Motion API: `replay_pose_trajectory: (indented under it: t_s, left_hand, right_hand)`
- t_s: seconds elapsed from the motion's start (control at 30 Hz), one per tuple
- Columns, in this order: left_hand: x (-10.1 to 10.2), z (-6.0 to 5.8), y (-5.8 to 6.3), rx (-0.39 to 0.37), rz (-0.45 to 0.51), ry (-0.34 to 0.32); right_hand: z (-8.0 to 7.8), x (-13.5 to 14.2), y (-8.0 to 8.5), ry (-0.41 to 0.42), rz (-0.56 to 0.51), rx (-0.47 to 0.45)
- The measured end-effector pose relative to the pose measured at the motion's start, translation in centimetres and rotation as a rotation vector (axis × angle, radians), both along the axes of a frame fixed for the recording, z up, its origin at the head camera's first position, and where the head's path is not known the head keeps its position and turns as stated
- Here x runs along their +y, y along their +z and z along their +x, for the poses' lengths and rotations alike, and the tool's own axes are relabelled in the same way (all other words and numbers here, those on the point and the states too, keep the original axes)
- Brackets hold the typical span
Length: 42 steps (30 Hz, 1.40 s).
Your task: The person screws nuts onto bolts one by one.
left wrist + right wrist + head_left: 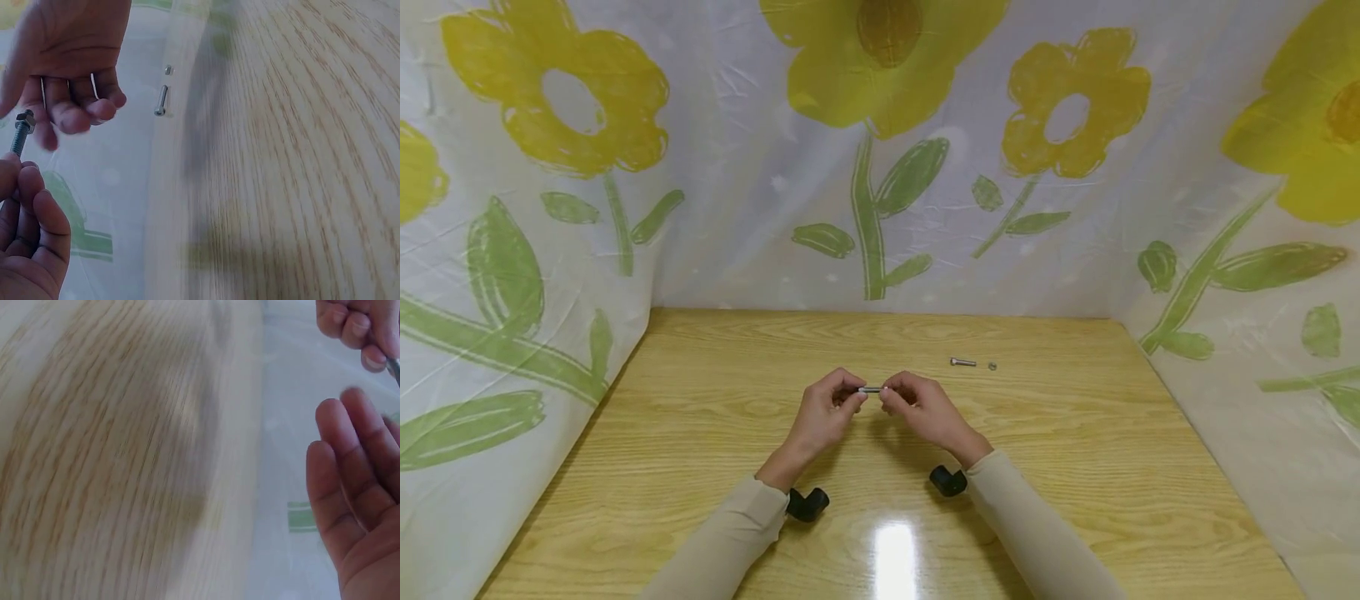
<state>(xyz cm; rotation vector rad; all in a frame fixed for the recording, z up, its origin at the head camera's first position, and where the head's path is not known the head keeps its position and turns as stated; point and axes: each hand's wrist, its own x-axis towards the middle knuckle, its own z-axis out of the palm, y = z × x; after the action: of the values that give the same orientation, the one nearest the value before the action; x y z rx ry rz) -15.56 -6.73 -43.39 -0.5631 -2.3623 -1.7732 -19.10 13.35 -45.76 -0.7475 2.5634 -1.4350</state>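
Note:
My left hand [823, 412] pinches a metal bolt [19, 139] between thumb and fingertips, above the wooden table. A hex nut [25, 120] sits on the bolt's threads near its free end. Facing it, my right hand [928, 410] has its thumb and index fingertips right at that end. In the left wrist view the nut shows uncovered between the right thumb and index finger, whose tip is blurred. The other fingers [359, 450] of the right hand extend loosely in the right wrist view. The bolt's head is hidden in the left fingers.
Farther back on the wooden table [1060, 467], to the right, lie a second bolt [963, 362] and a loose nut [992, 367] beside it. A flower-printed cloth [722, 250] encloses the back and sides. Black wrist cameras [808, 505] are worn below both hands.

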Motion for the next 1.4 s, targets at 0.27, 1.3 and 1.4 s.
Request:
replay_pose_trajectory:
  t_s: [0.27,1.3,1.4]
  left_hand:
    - [0.0,0.2,0.2,-0.003,0.006,0.020]
    - [0.2,0.1,-0.2,-0.025,0.000,0.036]
    - [0.2,0.0,-0.3,-0.019,0.002,0.044]
  right_hand:
    - [0.1,0.0,0.1,0.051,-0.059,0.019]
    - [0.2,-0.3,-0.1,0.038,-0.043,0.019]
    - [0.0,-0.4,-0.1,0.046,-0.027,0.030]
